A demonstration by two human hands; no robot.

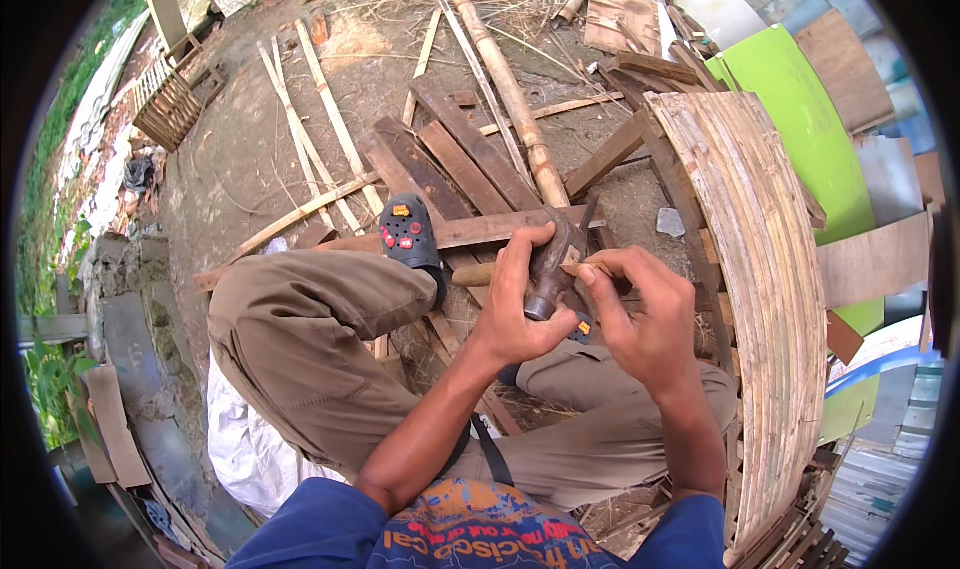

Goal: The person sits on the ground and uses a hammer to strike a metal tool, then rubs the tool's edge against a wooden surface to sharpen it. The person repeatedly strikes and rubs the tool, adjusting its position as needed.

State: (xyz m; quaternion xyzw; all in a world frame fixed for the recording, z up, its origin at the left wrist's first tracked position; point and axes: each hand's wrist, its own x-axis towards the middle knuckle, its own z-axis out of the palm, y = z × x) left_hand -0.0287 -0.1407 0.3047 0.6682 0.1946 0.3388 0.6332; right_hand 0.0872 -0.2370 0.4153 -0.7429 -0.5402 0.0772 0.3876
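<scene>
In front of my knees, my left hand [512, 304] is wrapped round the dark metal head of a claw hammer [550, 269]. Its round striking face points down toward me and its claw points away. The wooden handle [472, 275] sticks out to the left, beyond my fingers. My right hand [645, 309] pinches a small pale sliver of wood [571, 268] against the side of the hammer head. Whether the sliver sits inside the head's opening I cannot tell.
Dark wooden planks [465, 164] lie in front of my clog [408, 231]. A bamboo pole [500, 79] and thin strips [320, 109] rest on the dirt. To my right stands a bamboo-slat bench [745, 269]; a green panel [790, 119] is behind it. A white sack [250, 439] lies left.
</scene>
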